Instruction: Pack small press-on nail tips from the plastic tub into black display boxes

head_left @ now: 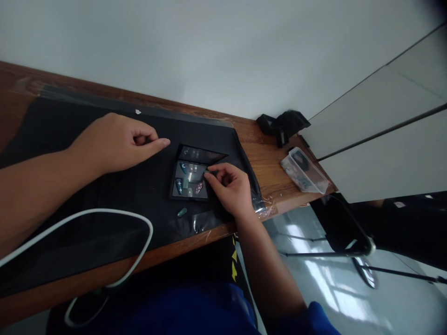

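A small black open case (191, 179) lies on a black mat (104, 186); several press-on nails in teal, white and pink sit in its tray. My right hand (228, 186) rests at the case's right edge, fingers curled in a pinch on a small greenish nail at the tray's corner. My left hand (117, 142) lies on the mat left of the case, loosely closed, thumb pointing toward the case lid, with nothing visible in it. One green nail (182, 212) lies loose on the mat just below the case.
A white cable (139, 223) loops over the mat at the near left. A clear plastic box (303, 170) and a black object (282, 124) sit on the wooden desk (265, 153) at right. Crumpled clear plastic (267, 207) lies by the desk edge. A black chair (344, 228) stands beyond.
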`<act>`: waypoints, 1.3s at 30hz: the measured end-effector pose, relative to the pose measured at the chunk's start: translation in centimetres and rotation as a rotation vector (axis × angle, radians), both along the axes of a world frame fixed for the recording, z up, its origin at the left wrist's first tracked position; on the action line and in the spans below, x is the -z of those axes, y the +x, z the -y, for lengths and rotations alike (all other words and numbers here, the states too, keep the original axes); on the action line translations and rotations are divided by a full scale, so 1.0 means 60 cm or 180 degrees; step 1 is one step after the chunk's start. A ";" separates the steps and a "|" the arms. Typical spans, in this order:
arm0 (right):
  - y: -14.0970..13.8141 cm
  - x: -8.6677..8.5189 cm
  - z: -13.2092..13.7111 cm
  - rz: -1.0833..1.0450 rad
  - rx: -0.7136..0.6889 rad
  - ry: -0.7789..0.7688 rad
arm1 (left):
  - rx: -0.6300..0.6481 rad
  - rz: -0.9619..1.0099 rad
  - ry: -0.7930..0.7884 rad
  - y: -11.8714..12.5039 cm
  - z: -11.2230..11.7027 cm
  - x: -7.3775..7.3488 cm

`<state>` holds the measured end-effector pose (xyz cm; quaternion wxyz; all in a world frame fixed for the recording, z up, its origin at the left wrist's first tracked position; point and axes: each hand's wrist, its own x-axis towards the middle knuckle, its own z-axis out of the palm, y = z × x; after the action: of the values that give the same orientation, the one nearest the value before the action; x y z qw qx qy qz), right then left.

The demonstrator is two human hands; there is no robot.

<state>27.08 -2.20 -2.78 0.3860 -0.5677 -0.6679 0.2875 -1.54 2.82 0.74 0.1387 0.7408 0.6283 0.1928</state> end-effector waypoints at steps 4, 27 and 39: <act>0.000 -0.001 -0.001 0.0167 0.0062 0.0011 | 0.0003 -0.0013 -0.0083 0.003 0.000 -0.001; 0.005 -0.002 0.007 0.0011 -0.0073 0.0667 | 0.0036 -0.0233 -0.0312 -0.003 -0.008 -0.012; 0.013 -0.034 -0.009 0.0365 -0.0497 0.0530 | -0.0013 -0.0105 -0.0395 -0.009 -0.020 -0.004</act>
<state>27.87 -1.66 -0.75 0.3695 -0.4955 -0.7525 0.2273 -2.06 4.01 1.00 0.1736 0.7325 0.6429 0.1415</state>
